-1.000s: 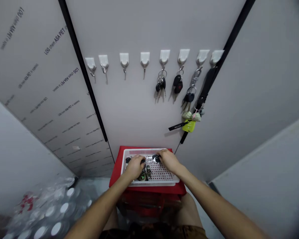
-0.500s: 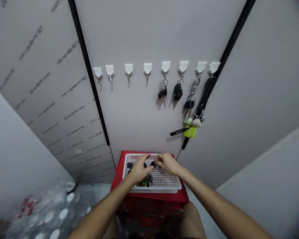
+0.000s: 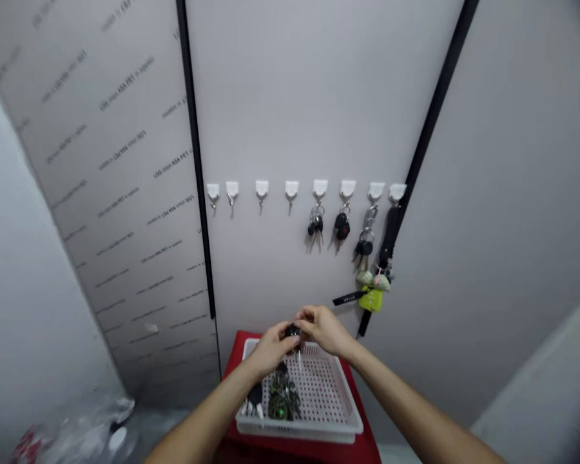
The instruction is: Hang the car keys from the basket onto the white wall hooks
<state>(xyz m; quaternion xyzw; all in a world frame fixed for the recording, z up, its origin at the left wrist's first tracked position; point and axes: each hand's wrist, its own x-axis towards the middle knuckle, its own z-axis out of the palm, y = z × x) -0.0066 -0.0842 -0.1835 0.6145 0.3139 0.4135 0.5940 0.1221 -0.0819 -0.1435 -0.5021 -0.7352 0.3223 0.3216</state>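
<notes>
In the head view, the left hand (image 3: 269,350) has a small bunch of dark keys (image 3: 293,330) gripped between thumb and fingertips, above the far side of the white basket (image 3: 297,429). The right hand (image 3: 325,330) comes in from the other side, its thumb and forefinger bent in at the top of the bunch; whether they are closed on a ring there cannot be told, as the fingers hide it. A bright blade (image 3: 298,356) points down below the grip, so the left hand probably steadies the heads while the right can work at the upper end. Holding the bunch up, over the basket, likely keeps it apart from the pile (image 3: 283,396) of keys and rings, which lies inside toward the left, and means a slip would probably end in the basket. The basket sits on a red worktop (image 3: 280,450) against the panel (image 3: 265,270), within easy reach of both hands. On the panel, white hooks (image 3: 291,188) stand in a row; three key sets (image 3: 316,225) and a black strap (image 3: 390,237) hang from those on the right, spaced so each dangles freely, with a yellow-green fob (image 3: 371,299) lowest.
</notes>
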